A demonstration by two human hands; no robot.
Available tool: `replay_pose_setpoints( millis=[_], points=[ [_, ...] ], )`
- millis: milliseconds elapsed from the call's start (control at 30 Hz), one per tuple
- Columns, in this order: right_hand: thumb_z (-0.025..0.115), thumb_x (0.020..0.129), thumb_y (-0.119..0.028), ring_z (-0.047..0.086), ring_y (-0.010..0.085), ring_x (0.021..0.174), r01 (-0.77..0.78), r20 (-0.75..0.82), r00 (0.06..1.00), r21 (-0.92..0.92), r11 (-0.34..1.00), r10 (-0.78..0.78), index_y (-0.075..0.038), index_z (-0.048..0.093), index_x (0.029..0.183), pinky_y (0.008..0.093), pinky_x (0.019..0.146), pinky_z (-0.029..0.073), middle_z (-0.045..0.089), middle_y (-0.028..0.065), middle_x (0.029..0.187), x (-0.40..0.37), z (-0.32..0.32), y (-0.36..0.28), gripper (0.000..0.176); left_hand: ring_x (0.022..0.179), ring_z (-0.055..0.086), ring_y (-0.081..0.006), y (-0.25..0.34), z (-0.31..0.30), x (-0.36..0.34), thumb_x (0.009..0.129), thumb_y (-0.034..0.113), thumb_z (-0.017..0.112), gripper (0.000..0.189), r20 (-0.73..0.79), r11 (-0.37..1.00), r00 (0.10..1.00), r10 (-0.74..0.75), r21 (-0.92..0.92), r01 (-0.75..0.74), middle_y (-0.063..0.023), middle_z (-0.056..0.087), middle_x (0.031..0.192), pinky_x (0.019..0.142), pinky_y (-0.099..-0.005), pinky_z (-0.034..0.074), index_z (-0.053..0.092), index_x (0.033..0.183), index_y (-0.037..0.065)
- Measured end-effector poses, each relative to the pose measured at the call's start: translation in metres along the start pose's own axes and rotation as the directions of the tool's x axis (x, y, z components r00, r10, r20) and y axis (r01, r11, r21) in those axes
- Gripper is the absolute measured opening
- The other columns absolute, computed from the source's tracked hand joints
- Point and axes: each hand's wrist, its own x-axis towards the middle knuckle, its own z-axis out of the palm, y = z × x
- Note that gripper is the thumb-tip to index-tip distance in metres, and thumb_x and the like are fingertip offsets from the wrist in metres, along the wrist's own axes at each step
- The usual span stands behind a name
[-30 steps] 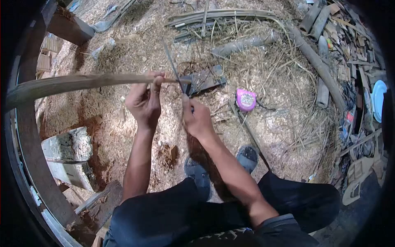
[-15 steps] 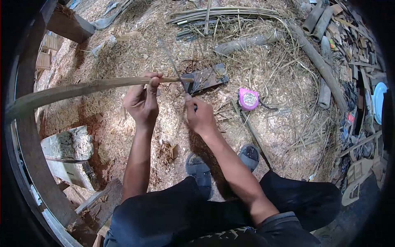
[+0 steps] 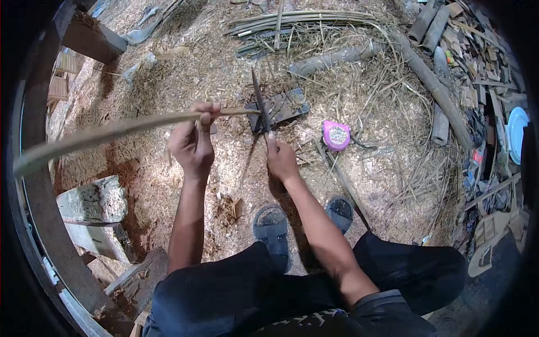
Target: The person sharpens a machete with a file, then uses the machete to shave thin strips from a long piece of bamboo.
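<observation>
My left hand pinches a long bamboo strip close to its right end. The strip runs off to the left, widening toward the camera. In my right hand is a knife, its narrow dark blade pointing up and away, thumb along the handle. The blade crosses the strip's right tip in this view. Below them on the ground lies a dark flat block, partly hidden by the blade and the strip.
A pink tape measure lies right of my right hand, beside a thin stick. Bamboo strips and poles lie farther off. Wood scraps pile up at right; cut timber blocks stand at left. Shavings cover the ground.
The knife has shifted right and its blade has turned more upright against the strip's tip. My right hand moved slightly right. The strip's far left end dropped a little; my left hand keeps its grip.
</observation>
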Motion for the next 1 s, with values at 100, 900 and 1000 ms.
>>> replay_pose_setpoints(
  millis=[100, 900, 1000],
  points=[
    [0.036, 0.098, -0.055, 0.054, 0.0324, 0.055, -0.060, 0.007, 0.998, -0.015, 0.998, 0.060, 0.001, 0.061, 0.076, 0.0451, 0.058, 0.041, 0.059, 0.0181, 0.061, 0.004, -0.002, 0.006, 0.065, 0.089, 0.067, -0.0200, 0.003, 0.007, -0.004, 0.095, 0.005, 0.059, 0.016, 0.030, 0.999, 0.999, 0.044, 0.029, -0.044, -0.0142, 0.069, 0.094, 0.081, -0.0328, 0.055, 0.066, 0.101, -0.009],
    [0.036, 0.101, -0.050, 0.064, 0.0276, 0.060, -0.138, 0.014, 0.990, -0.016, 0.990, 0.138, 0.000, 0.068, 0.082, 0.0459, 0.056, 0.045, 0.063, 0.0175, 0.061, -0.012, 0.007, -0.008, 0.062, 0.091, 0.067, -0.0175, -0.003, -0.005, 0.010, 0.094, 0.005, 0.060, 0.016, 0.018, 0.991, 0.998, -0.061, 0.121, 0.059, -0.0139, 0.069, 0.096, 0.079, -0.0285, 0.058, 0.065, 0.104, -0.006],
    [0.035, 0.102, -0.050, 0.064, 0.0271, 0.058, 0.049, 0.045, 0.998, 0.077, 0.996, -0.053, 0.001, 0.067, 0.092, 0.0422, 0.058, 0.049, 0.062, 0.0180, 0.061, -0.026, -0.009, -0.065, 0.061, 0.084, 0.064, -0.0137, -0.001, 0.001, 0.013, 0.091, 0.007, 0.065, 0.015, 0.014, 0.989, 0.999, -0.032, 0.146, 0.030, -0.0109, 0.069, 0.093, 0.072, -0.0250, 0.053, 0.068, 0.101, -0.004]
  ],
)
